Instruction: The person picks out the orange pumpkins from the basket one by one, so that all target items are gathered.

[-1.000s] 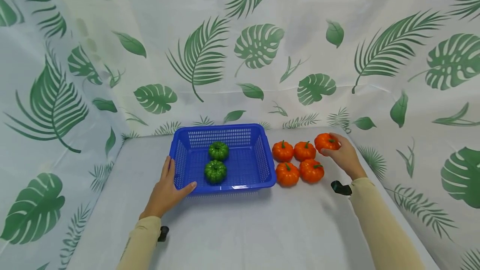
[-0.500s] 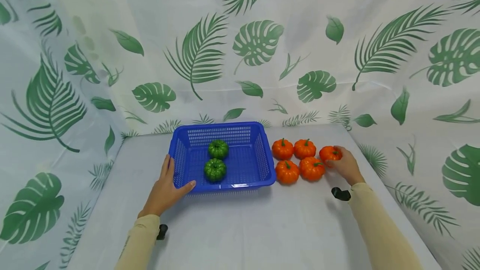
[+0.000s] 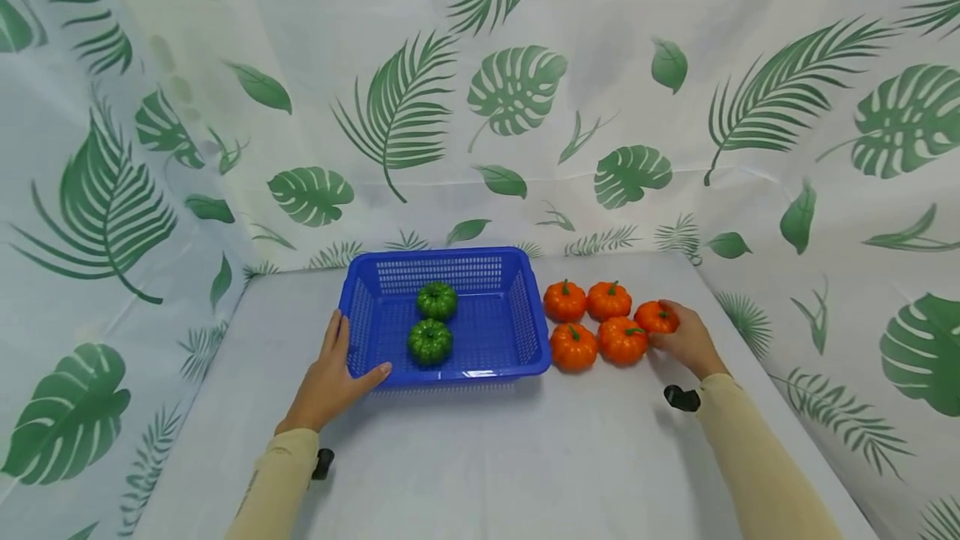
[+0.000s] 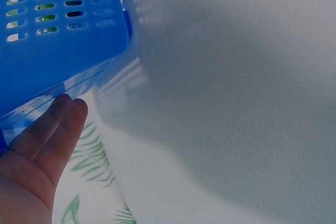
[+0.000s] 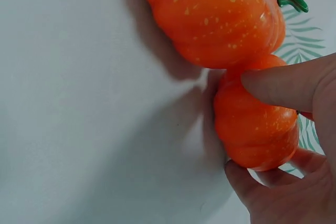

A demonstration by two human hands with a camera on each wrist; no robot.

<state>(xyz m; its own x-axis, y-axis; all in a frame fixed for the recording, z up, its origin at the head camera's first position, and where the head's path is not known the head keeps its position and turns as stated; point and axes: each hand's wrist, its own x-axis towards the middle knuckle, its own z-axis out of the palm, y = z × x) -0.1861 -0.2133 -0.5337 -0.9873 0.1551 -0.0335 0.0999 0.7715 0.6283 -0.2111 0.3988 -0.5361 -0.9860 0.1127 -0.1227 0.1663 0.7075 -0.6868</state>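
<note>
My right hand (image 3: pixel 686 338) holds a small orange toy-like pumpkin (image 3: pixel 654 317) at the right end of a group. In the right wrist view thumb and fingers (image 5: pixel 242 182) lie around this pumpkin (image 5: pixel 252 124), which sits against a larger-looking one (image 5: pixel 215 19) with a green stem. On the left, my left hand (image 3: pixel 324 386) rests at the near left corner of a blue plastic basket (image 3: pixel 450 375), thumb along the front rim and fingers straight along the left side. Two green ribbed pumpkins (image 3: pixel 437 302) lie inside the basket.
Several orange pumpkins (image 3: pixel 573 347) stand in two rows just right of the basket. A white cloth (image 3: pixel 480 457) covers the table. Behind and at the sides hang leaf-printed white curtains (image 3: pixel 525 215).
My right hand has brought the orange pumpkin from the back right toward me, then slightly left against the group. My left hand has stayed at the basket corner.
</note>
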